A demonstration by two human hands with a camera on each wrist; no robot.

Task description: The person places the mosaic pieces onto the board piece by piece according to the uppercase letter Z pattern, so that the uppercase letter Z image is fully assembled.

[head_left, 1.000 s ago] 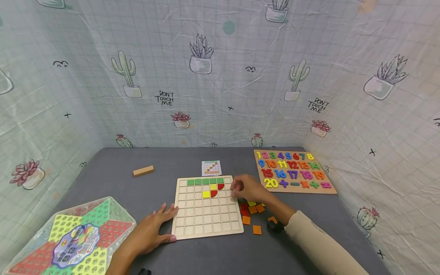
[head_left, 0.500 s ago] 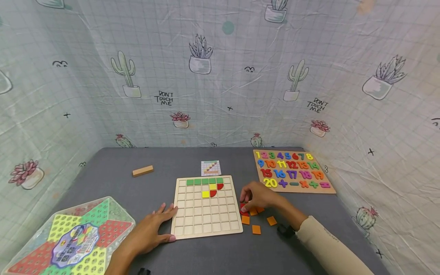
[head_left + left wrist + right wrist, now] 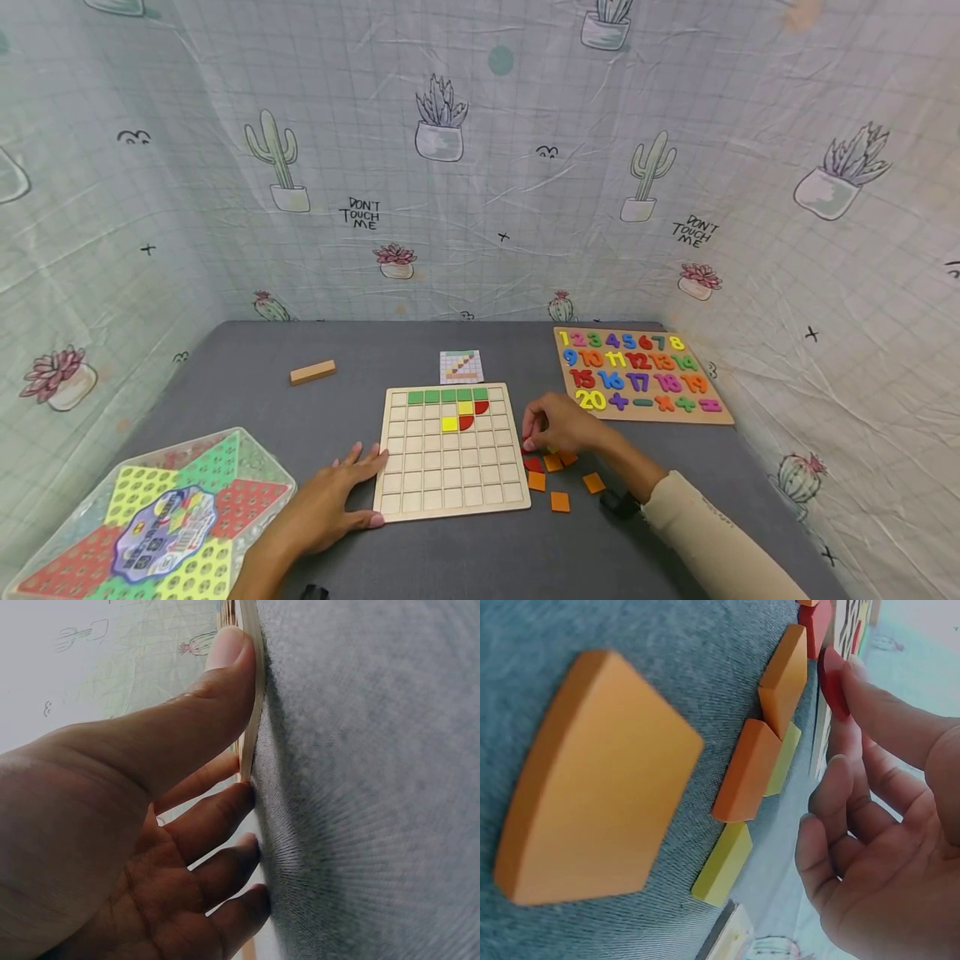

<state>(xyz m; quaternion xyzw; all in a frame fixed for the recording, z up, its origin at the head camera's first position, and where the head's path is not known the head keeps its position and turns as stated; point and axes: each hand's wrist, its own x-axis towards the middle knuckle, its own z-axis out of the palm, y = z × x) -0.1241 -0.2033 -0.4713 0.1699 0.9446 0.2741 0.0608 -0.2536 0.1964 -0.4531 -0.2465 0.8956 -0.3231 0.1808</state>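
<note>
A wooden grid board lies in the middle of the table. Set in its cells are a row of green squares, two yellow squares and two red quarter-round pieces. Along the board's left edge rests my left hand, fingers spread, thumb and fingertips at the rim. My right hand, just off the board's right side, pinches a red curved-edge piece between thumb and forefinger. Below it on the table are another red piece, several orange tiles and yellow tiles.
A small printed pattern card lies behind the board. Back right is a number puzzle board; back left, a wooden block. A plastic-wrapped star-shaped game board takes up the front left. Patterned cloth encloses the table.
My right hand has come down from beside the board's upper right to the loose pieces and now pinches a red one. The left hand stays put on the board's edge.
</note>
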